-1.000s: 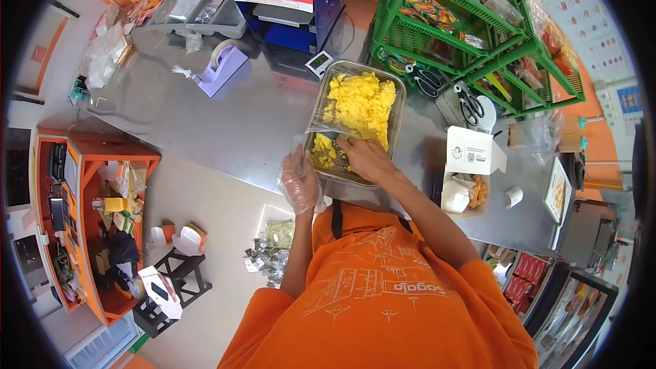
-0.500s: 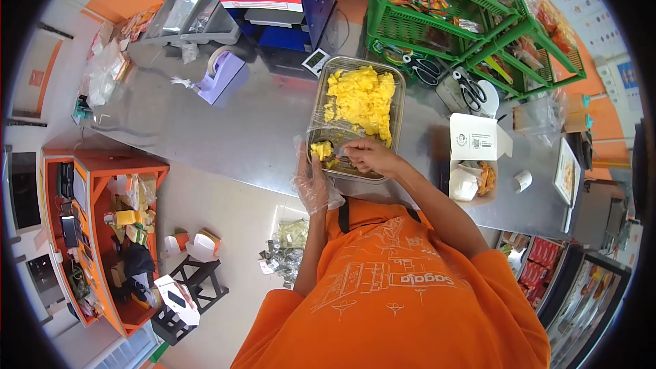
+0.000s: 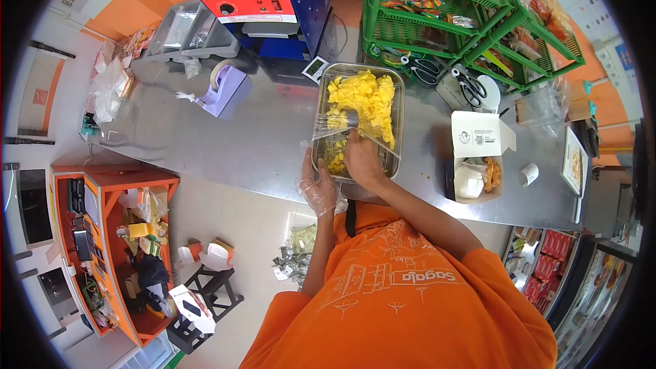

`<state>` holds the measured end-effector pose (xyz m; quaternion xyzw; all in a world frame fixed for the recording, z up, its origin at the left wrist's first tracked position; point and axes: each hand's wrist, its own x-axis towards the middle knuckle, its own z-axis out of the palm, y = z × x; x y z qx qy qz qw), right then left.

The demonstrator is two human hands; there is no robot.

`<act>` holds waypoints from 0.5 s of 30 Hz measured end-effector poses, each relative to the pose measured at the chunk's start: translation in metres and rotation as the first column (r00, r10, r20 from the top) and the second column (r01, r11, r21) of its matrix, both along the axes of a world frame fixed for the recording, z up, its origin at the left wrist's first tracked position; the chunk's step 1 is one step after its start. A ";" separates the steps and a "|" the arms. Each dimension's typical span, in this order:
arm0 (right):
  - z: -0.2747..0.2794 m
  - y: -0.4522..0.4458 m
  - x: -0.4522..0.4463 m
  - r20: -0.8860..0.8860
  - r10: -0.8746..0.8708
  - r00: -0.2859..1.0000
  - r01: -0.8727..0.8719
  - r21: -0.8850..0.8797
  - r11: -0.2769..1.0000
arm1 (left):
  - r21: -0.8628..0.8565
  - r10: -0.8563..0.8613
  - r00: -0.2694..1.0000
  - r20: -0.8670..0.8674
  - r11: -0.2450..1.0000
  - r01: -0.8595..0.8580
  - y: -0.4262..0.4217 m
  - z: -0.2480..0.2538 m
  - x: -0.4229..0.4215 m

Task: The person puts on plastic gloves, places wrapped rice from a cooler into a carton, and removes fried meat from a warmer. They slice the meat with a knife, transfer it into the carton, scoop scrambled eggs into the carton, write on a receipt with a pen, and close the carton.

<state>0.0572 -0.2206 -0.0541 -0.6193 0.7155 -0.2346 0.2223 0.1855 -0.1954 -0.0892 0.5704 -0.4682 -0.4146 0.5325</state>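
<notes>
A clear rectangular container (image 3: 399,96) holds a heap of yellow scrambled egg (image 3: 369,96), with smaller bits in its near left corner. Clear plastic film (image 3: 379,147) lies across part of its near half. My right hand (image 3: 362,160) is closed around the handle of a spoon (image 3: 352,119), whose bowl is at the near edge of the heap. Most of the handle is hidden by my fingers. My left hand (image 3: 319,188), in a clear plastic glove, is beside the container's near left corner, fingers apart and holding nothing.
On the steel counter (image 3: 184,130), an open food box (image 3: 478,191) with a white bundle and fried food stands right. Behind are a blue and red cup sealer (image 3: 256,3), a lilac tape dispenser (image 3: 222,92), green baskets (image 3: 437,34) and scissors (image 3: 470,87).
My right hand has moved the spoon from beside my left hand, where it carried egg, forward to the heap. The egg is no longer at my left hand, which has moved slightly toward me.
</notes>
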 end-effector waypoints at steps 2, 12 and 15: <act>-0.014 -0.007 0.004 -0.090 0.042 0.995 -0.044 -0.015 0.999 | 0.022 0.011 0.999 -0.042 1.000 -0.010 0.003 -0.004 -0.001; 0.003 0.002 -0.045 -0.158 0.484 0.861 -0.480 0.067 0.875 | 0.017 0.016 0.999 -0.037 1.000 -0.015 0.003 -0.017 0.000; 0.016 0.007 -0.057 -0.207 0.675 0.708 -0.631 0.245 0.736 | 0.025 0.018 0.997 -0.077 1.000 -0.016 0.001 -0.008 -0.002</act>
